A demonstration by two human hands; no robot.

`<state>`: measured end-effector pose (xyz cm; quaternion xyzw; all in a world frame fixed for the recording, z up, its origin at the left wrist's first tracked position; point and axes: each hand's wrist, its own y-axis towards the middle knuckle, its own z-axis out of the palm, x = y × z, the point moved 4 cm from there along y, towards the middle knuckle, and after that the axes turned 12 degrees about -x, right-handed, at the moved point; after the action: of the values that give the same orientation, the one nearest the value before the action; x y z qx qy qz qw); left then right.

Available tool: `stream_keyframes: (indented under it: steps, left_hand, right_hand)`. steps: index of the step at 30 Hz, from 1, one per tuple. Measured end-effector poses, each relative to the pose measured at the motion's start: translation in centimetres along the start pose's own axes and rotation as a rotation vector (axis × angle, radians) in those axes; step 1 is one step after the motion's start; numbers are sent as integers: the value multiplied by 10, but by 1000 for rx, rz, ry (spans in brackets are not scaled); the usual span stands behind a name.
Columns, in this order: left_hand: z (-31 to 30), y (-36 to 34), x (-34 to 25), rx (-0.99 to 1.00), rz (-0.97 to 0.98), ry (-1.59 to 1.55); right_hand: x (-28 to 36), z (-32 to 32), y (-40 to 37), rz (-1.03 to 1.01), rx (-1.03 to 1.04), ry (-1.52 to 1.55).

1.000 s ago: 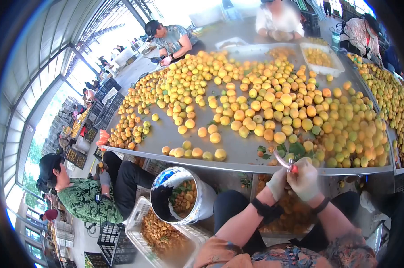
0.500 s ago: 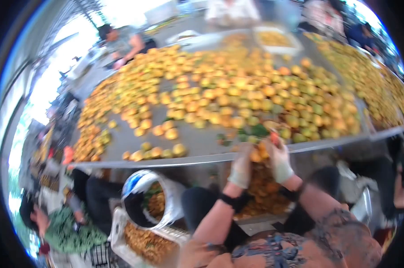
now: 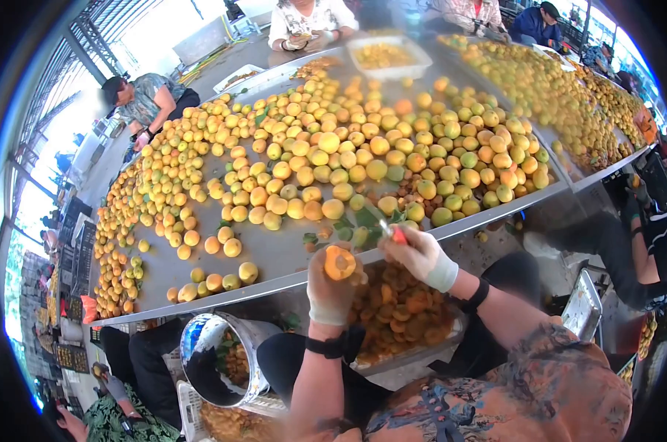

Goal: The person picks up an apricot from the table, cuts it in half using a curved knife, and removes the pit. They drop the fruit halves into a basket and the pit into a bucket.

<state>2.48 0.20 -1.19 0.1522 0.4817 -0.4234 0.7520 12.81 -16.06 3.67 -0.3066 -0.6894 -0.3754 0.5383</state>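
My left hand (image 3: 332,287), gloved, is closed around an orange-yellow apricot (image 3: 340,262) whose top looks cut. To its right, my right hand (image 3: 420,256), in a white glove, grips a small knife with a red handle (image 3: 398,235); the blade points up and left over green leaves (image 3: 363,225) at the table's near edge. Whole apricots (image 3: 326,158) lie spread over the metal table (image 3: 274,247). Below my hands a crate (image 3: 457,335) of cut apricots (image 3: 400,309) stands between my knees.
A white bucket (image 3: 251,346) with scraps stands left of my legs, above a white crate (image 3: 190,409). A white tray (image 3: 389,72) sits at the table's far side. Co-workers sit around, one person (image 3: 145,103) at the far left. The metal rim (image 3: 274,286) runs before me.
My hands have moved apart: the left shows the apricot in its grip, the right holds the knife away from it. The view has shifted and become sharper.
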Motion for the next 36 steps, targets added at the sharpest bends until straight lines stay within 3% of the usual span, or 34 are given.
stream_keyframes:
  steps: [1, 3, 5, 6, 9, 11, 15, 17, 18, 20, 21, 23, 25, 26, 27, 29, 30, 31, 33, 34, 35, 36]
  left_hand:
    - [9, -5, -4, 87, 47, 61]
    - [20, -9, 4, 86, -45, -43]
    - [19, -10, 22, 132, -243, -228]
    - [27, -13, 22, 139, -253, -227]
    - [42, -22, 26, -19, -303, -81]
    - [42, -24, 27, 46, -169, 108]
    - [23, -10, 53, 36, -120, 139]
    - [23, -9, 51, 50, -21, 165]
    - [22, -8, 52, 47, -19, 163]
    - [25, -9, 42, 136, 327, 492]
    - [24, -6, 40, 132, 330, 491]
    - [20, 0, 45, 150, 66, 263]
    - [18, 1, 43, 178, 177, 376]
    - [18, 1, 41, 212, 285, 489]
    - [20, -1, 39, 203, 282, 486]
    - [29, -8, 24, 185, 664, 767]
    - [30, -7, 21, 180, 661, 766]
    - [31, -7, 19, 208, 679, 771]
    - [31, -1, 22, 238, 695, 776]
    - [23, 12, 38, 174, 275, 451]
    - [18, 20, 54, 104, -133, 117]
    - [24, 19, 45, 104, -128, 114]
  right_hand:
    - [4, 0, 1, 305, -28, 259]
    - [17, 1, 8, 240, -14, 572]
    - [26, 6, 13, 235, -106, 603]
    - [32, 11, 16, 344, -224, 677]
    - [18, 16, 20, 369, -278, 914]
    - [19, 21, 20, 382, -288, 923]
    - [11, 28, 18, 325, -267, 870]
    - [-13, 36, 23, 185, -213, 1032]
    - [-11, 43, 24, 131, 121, 1501]
    - [-25, 46, 23, 132, 76, 1443]
    - [-24, 48, 24, 131, 27, 1386]
    - [-23, 50, 22, 231, -6, 1405]
    - [-23, 44, 22, 175, -270, 914]
    - [-20, 39, 29, 128, -58, 991]
    - [-19, 46, 28, 136, -52, 989]
    - [-22, 61, 26, 371, -131, 1384]
    - [-21, 52, 25, 165, -56, 1017]
    - [-28, 56, 26, 171, -55, 1015]
    - [-32, 64, 30, 178, 99, 1469]
    - [-31, 60, 34, 0, 43, 1153]
    - [-31, 59, 35, -1, 48, 1152]
    - [-34, 58, 37, 97, 20, 1267]
